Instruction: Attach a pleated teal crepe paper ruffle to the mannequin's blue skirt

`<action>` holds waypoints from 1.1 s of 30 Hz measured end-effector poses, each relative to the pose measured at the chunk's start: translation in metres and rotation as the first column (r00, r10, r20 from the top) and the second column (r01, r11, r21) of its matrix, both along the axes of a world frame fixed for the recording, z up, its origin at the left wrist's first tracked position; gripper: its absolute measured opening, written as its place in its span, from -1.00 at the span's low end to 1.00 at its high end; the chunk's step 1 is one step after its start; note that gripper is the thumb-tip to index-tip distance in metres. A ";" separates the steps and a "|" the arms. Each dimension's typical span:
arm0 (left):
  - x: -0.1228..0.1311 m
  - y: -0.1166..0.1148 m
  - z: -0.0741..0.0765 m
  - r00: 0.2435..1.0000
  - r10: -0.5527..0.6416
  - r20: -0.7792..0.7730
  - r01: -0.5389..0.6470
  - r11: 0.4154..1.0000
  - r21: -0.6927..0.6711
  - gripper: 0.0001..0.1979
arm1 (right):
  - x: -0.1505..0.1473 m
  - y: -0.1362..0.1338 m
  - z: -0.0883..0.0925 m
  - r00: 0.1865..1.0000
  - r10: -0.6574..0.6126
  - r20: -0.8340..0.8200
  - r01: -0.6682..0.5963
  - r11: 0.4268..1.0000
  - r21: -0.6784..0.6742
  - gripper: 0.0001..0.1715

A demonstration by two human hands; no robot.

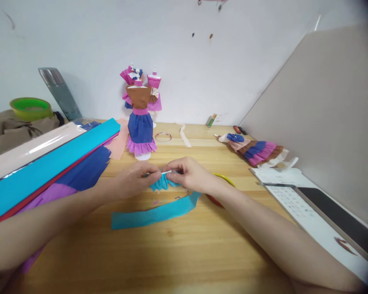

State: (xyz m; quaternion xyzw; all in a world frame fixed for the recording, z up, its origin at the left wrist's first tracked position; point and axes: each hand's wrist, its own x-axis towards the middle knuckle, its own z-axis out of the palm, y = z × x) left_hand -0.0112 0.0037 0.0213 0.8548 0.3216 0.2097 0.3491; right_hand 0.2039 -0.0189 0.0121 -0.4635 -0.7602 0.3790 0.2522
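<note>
Between my two hands is a gathered blue crepe paper strip (161,183) with a white edge along its top. My left hand (142,176) pinches its left end with thumb and forefinger. On the other side my right hand (187,173) pinches the top edge, and folds of the strip hang below the fingers. A longer flat blue strip (155,215) lies on the table just below, its right end rising toward my right wrist. Partly hidden by my right forearm are scissors with yellow and red handles (225,178).
A small dress form (140,122) in a brown, blue and pink paper dress stands behind my hands, with others behind it. Rolls of coloured paper (58,163) lie at left. Another layered paper dress (254,150), an open notebook (290,200) and a phone (334,212) are at right.
</note>
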 end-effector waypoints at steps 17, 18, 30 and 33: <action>0.001 -0.002 -0.004 0.997 0.059 -0.048 -0.049 0.980 0.195 -0.64 | -0.021 -0.020 0.009 0.924 -0.325 0.202 0.262 0.922 0.285 -0.48; 0.001 -0.001 -0.004 0.997 0.066 -0.042 -0.057 0.979 0.194 -0.64 | -0.022 -0.020 0.009 0.914 -0.352 0.202 0.284 0.911 0.300 -0.47; 0.002 0.000 0.000 0.995 0.090 -0.039 -0.087 0.994 0.071 -0.62 | -0.012 -0.001 0.002 0.931 -0.364 0.016 0.362 0.928 0.086 -0.79; 0.002 0.000 -0.001 0.996 0.086 -0.026 -0.084 0.994 0.072 -0.63 | -0.010 0.004 -0.003 0.941 -0.329 -0.081 0.328 0.944 -0.032 -0.83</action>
